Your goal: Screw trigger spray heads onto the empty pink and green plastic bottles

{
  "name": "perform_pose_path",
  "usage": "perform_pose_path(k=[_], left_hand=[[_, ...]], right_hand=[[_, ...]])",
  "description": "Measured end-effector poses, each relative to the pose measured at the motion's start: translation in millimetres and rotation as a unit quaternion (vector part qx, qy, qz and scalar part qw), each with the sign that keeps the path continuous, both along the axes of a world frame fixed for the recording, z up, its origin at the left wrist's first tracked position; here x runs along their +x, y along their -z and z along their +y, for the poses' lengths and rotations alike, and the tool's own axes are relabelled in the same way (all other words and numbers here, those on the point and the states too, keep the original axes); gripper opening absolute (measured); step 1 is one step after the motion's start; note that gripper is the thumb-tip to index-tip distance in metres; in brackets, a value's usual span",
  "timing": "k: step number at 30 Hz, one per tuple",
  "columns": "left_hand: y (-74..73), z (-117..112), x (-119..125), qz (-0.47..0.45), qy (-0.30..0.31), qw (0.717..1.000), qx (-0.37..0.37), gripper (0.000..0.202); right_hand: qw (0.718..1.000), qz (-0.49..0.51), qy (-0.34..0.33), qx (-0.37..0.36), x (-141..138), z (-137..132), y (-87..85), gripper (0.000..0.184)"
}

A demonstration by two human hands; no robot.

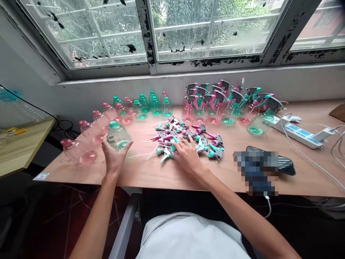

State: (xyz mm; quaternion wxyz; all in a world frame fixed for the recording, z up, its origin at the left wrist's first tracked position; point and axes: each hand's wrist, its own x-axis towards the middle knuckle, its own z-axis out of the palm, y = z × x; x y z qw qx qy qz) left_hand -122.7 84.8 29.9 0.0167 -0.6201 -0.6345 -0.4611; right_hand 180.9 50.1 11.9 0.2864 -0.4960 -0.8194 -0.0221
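My left hand (114,156) is wrapped round the lower part of a clear green bottle (118,135), which stands upright without a spray head. Over the middle of the table, my right hand (187,153) reaches into a pile of loose spray heads (202,142) in pink, green and grey. Its fingers touch a green-and-grey spray head (175,140) there; the fingertips are partly hidden, so a firm grip does not show. Thin clear tubes (141,154) stick out from the pile toward the left hand.
Open pink bottles (83,153) line the left, with open green bottles (155,106) behind. Bottles with spray heads fitted (215,108) stand at back right. A power strip (299,131), cables and a dark phone-like object (285,163) lie on the right of the wooden table (161,176).
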Motion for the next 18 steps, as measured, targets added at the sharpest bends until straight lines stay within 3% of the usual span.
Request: perform_pose_path(k=[4, 8, 13, 18], left_hand=[[-18.1, -37.4, 30.5, 0.018, 0.046, 0.997, 0.061, 0.084], [-2.7, -69.8, 59.5, 0.018, 0.116, 0.989, 0.087, 0.095], [32.2, -97.2, 83.7, 0.037, 0.225, 0.971, 0.070, 0.080], [41.5, -101.0, 93.1, 0.072, 0.276, 0.958, 0.036, 0.078]], right_hand=[[0.997, 0.071, -0.026, 0.031, 12.9, -26.9, -21.9, 0.031], [0.989, 0.131, -0.050, 0.038, 43.8, -60.1, -31.7, 0.033], [0.967, 0.255, -0.005, -0.020, 93.0, -97.7, -4.7, 0.034], [0.929, 0.349, 0.042, -0.119, 125.9, -120.2, 22.1, 0.026]])
